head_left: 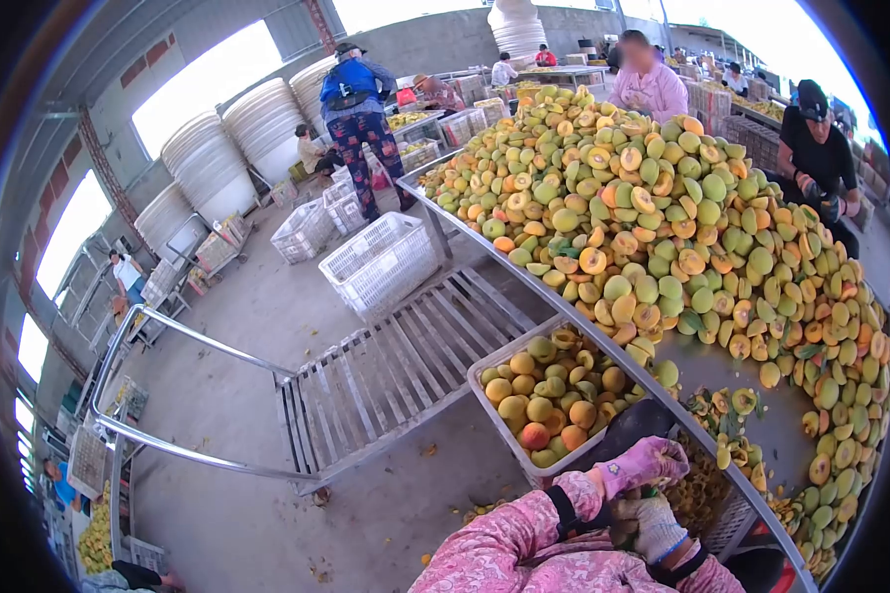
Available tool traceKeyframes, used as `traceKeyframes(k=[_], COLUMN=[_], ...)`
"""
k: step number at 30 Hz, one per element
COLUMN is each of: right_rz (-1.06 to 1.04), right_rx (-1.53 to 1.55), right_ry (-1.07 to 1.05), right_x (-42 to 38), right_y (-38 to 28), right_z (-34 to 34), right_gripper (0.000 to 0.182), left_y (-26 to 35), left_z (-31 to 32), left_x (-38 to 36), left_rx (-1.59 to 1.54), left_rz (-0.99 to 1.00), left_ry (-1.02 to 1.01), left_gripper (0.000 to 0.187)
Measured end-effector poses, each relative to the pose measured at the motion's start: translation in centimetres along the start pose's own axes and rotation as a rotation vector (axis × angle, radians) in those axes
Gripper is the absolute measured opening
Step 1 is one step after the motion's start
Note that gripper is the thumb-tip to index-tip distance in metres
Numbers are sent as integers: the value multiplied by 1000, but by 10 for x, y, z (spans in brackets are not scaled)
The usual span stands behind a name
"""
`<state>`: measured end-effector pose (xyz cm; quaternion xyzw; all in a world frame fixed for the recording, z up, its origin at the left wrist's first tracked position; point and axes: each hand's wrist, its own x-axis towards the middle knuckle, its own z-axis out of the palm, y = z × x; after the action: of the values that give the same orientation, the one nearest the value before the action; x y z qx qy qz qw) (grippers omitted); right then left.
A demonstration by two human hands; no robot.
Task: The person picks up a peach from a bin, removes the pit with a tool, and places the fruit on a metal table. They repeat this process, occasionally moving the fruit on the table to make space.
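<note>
hands: our left hand [643,463] and right hand [651,524] meet, both closed on something small, can't tell what | fruit crate [485,381] just up-left, left hand nearer | surface [707,371] right

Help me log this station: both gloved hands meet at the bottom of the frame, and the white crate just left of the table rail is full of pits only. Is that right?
Not quite. In the head view the white crate left of the table rail holds whole yellow-green peaches, not pits. The rest stands: the left hand in its pink glove and the right hand in its pale glove meet at the bottom of the frame.
</note>
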<state>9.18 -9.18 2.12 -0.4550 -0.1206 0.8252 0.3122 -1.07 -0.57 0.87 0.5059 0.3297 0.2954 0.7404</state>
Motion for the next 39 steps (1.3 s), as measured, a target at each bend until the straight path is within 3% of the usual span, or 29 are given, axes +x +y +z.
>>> traceKeyframes(k=[1,4,5,6,8,9,12,14,15,16,20,26,30,34,35,38,39], right_rz=[-24,-278,-747,-770,-800,-683,-423,-220,-128,-65,-116,-127,-520,-168,-222,-421,-447], right_rx=[-17,-983,-1648,-1712,-1821,-2048,-1115,-721,-527,-347,-57,-86,-847,-441,-410,-753,-728], right_ry=[19,88,179,168,171,73,70,42,57,104,-14,-57,197,-13,-82,-68,-24], right_x=[2,15,46,49,47,41,12,-16,-31,-40,-41,-40,-14,-41,-42,-52,-56], right_y=[2,-9,-4,-3,5,2,-3,-21,-30,-33,-24,-24,-16,-32,-31,-31,-32], right_z=[-3,-24,-54,-57,-65,-61,-53,-29,-17,-8,-8,-18,-42,-35,-37,-40,-44], right_gripper=[9,24,33,32,30,29,17,6,12,22,22,21,18,16,19,16,16], left_y=[-1,-16,-23,-26,-47,-46,-46,-21,-14,-9,13,-4,-12,-9,-11,-28,-28], left_z=[0,4,6,9,7,5,1,6,12,14,24,22,33,32,34,37,37], left_x=[2,12,15,18,29,28,27,20,21,24,21,30,36,35,35,49,51], left_rx=[97,480,677,872,566,472,-11,-2,-164,-233,-275,-383,-217,-439,-534,-618,-640], left_rz=[64,291,395,500,353,313,48,90,56,79,28,-9,87,-14,-4,-6,1], left_ry=[22,101,143,182,90,32,-94,-148,-186,-254,-303,-324,-128,-218,-185,30,49], left_gripper=[15,17,17,17,19,17,19,15,16,19,25,31,34,38,40,40,40])
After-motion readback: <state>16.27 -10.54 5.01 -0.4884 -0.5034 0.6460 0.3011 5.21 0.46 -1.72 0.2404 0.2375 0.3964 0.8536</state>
